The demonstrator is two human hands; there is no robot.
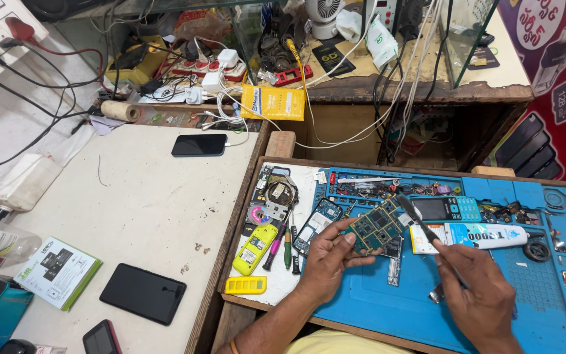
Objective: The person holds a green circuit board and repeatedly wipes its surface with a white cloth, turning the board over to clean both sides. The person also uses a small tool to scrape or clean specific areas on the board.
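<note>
Pinching a green circuit board (376, 229), the left hand's fingers (345, 240) close; right fingers (456, 259) grip a brush (417, 220).

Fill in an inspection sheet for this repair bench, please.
Surface: blue mat in a wooden tray; white table to its left.
Job's things: green circuit board held above the mat; brush touching it.
Clutter: yellow phone, screwdrivers, white tube, keypad phone, small parts.
Grippers: left hand fingers grip the board; right hand holds the brush.
Cables: tangled white and black leads on the shelf behind.
Surroundings: black phone, tablet, small fan.
</note>
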